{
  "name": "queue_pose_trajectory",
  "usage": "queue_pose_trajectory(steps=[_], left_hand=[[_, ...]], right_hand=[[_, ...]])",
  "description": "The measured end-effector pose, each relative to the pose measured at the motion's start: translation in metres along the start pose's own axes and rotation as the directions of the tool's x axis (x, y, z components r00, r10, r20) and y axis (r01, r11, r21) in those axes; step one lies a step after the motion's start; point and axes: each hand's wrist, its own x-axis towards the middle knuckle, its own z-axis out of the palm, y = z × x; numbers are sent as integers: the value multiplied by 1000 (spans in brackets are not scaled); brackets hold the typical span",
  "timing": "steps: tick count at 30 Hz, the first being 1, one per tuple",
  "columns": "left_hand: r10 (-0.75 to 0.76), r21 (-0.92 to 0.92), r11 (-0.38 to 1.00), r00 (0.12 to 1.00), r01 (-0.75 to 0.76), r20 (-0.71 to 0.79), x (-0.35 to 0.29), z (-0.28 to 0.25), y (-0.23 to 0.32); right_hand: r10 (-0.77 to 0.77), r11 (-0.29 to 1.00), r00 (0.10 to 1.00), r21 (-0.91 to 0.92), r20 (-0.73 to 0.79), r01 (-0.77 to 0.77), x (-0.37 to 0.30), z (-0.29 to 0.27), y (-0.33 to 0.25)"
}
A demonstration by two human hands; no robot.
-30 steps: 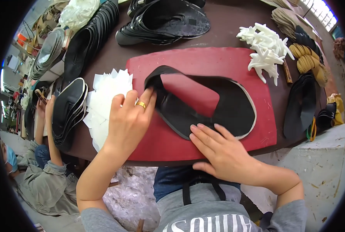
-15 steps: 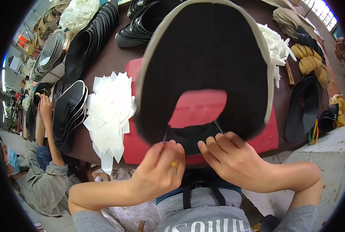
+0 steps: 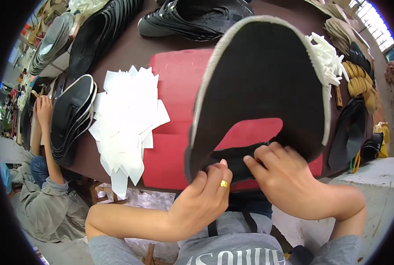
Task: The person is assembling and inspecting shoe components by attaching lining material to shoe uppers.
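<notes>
A black shoe upper (image 3: 263, 75) with a pale edge stands raised before me, its rounded end away from me. Red shows through the opening in its middle. My left hand (image 3: 201, 198), with a gold ring, pinches the near band of the upper on its left side. At the right side of that band, the bent fingers of my right hand (image 3: 285, 176) grip the upper, with the fingertips partly behind its edge. Beneath lies a red mat (image 3: 179, 66). A pile of white pointed pieces (image 3: 128, 119) overlaps the mat's left part.
Stacked black uppers (image 3: 73, 119) stand left of the white pile, with more black uppers (image 3: 197, 22) at the back. White strips (image 3: 327, 59) and tan bundles (image 3: 356, 79) lie to the right. At far left, a co-worker's hand (image 3: 42, 110) reaches over the bench.
The upper has shifted right and lower in view and tilted, baring more of the red mat. Both my hands have moved slightly right, still gripping its near band.
</notes>
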Motion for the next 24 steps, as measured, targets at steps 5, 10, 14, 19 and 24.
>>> queue_pose_trajectory(steps=[5, 10, 14, 19, 24], left_hand=[[2, 98, 995, 988, 13, -154, -6, 15, 7], [-22, 90, 995, 986, 37, -164, -6, 11, 14], [-80, 34, 996, 981, 87, -177, -3, 13, 18], [-226, -246, 956, 937, 160, -267, 9, 20, 11], [-418, -732, 678, 849, 57, -321, 17, 24, 2]], right_hand=[[-10, 998, 997, 63, -79, 15, 3, 8, 3], [-51, 997, 997, 48, -56, 53, 1, 7, 0], [-101, 994, 995, 35, -19, 102, -1, -1, 2], [-142, 988, 976, 41, -165, 150, -6, -10, 14], [40, 980, 753, 171, -657, 97, -3, -8, 11]])
